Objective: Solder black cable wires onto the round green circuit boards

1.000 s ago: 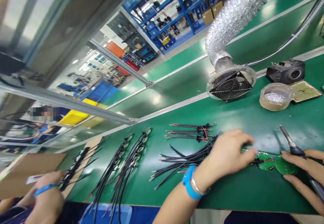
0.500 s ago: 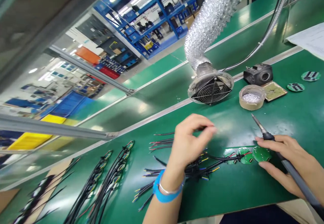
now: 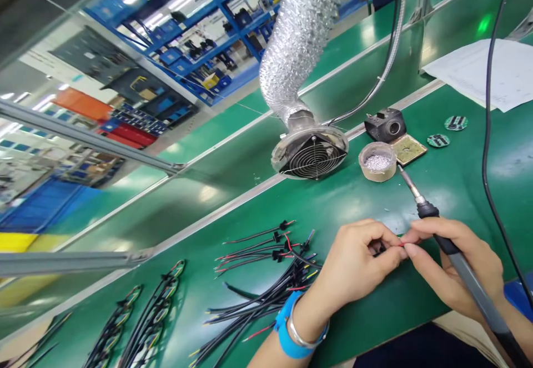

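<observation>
My left hand (image 3: 366,257), with a blue band and a metal bangle at the wrist, pinches a small red wire (image 3: 402,243) with a dark part under its fingers. The fingertips of my right hand (image 3: 453,262) meet it at the same wire. My right hand also holds a soldering iron (image 3: 453,251), its tip pointing up and left beside a round tub of silvery material (image 3: 377,162). Left of my left hand lies a pile of black cables (image 3: 266,296) with coloured ends. The round green boards are not visible; my hands cover that area.
A fan on a foil duct (image 3: 314,157) hangs over the bench. Behind the tub are a black iron holder (image 3: 385,125) and a sponge tray (image 3: 408,150). Two round boards (image 3: 438,140), papers (image 3: 487,71) and a hanging black cord (image 3: 487,151) are at right. Wired bundles (image 3: 154,318) lie at left.
My left hand has moved right, from above the cables to my right hand, and now grips a wire. My right hand has let go of the round board. The view has shifted right.
</observation>
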`<state>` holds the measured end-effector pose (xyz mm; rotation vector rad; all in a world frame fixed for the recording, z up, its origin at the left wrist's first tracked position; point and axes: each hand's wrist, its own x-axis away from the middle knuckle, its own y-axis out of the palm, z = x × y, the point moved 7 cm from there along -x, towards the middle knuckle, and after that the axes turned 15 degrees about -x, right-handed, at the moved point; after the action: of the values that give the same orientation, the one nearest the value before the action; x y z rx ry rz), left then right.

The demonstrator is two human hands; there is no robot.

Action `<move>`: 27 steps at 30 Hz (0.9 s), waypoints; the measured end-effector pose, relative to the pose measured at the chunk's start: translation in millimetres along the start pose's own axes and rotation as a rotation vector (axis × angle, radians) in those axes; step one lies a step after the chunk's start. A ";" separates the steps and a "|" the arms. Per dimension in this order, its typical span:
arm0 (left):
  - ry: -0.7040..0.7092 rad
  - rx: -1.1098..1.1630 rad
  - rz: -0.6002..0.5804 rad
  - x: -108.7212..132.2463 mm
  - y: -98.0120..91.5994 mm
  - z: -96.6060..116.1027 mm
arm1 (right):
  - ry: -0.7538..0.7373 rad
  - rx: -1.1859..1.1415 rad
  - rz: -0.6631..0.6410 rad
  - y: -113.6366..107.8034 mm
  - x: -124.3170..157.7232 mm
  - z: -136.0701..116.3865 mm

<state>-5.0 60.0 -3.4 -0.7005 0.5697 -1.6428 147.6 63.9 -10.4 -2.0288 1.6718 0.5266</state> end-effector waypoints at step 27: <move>-0.013 -0.460 0.065 -7.1 38.5 -12.0 | 0.074 0.159 -0.083 -50.5 33.0 8.9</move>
<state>13.7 60.0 -39.8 -1.0126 0.9669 -1.4566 203.4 50.3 -30.8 -2.0124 1.6083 0.2840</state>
